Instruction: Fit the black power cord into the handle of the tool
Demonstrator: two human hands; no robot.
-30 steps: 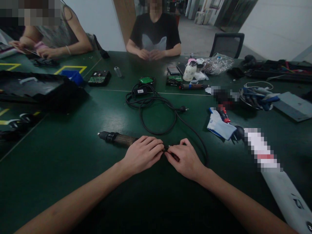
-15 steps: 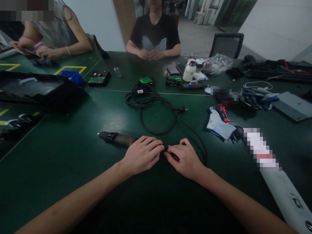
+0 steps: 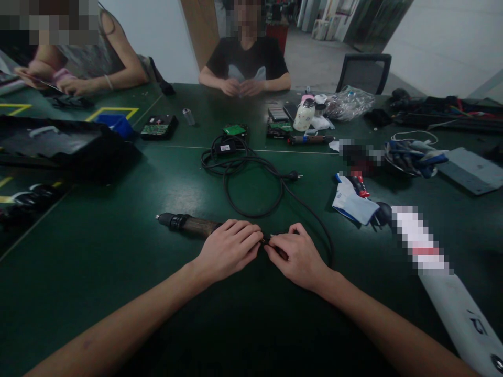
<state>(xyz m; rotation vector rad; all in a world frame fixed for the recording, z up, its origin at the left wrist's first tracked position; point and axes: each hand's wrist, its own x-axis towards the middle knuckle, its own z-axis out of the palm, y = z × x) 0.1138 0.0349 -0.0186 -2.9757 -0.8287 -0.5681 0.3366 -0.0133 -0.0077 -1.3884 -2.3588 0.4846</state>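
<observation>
An electric screwdriver [image 3: 196, 225] lies on the green table, its bit end pointing left. My left hand [image 3: 231, 246] is wrapped over its rear half, which the fingers cover. Close by on the right, my right hand [image 3: 301, 254] pinches the dark cable plug [image 3: 267, 239] at the tool's tail. A little of the joint shows between the fingertips; whether plug and tool are fully joined I cannot tell. The black power cord [image 3: 251, 214] loops across the table beyond my hands, with a small black box [image 3: 226, 148] and a wall plug [image 3: 293, 176] along it.
Circuit-board units [image 3: 159, 127] and a bottle [image 3: 304, 115] stand farther back. On the right lie a glove [image 3: 353, 201], a white power strip [image 3: 459, 314] and a grey laptop [image 3: 477, 170]. A black tray [image 3: 51, 146] is at left. Two people sit across the table.
Both hands stay almost in place on the screwdriver and plug. Slightly more of the joint shows between the fingertips. The view has shifted slightly.
</observation>
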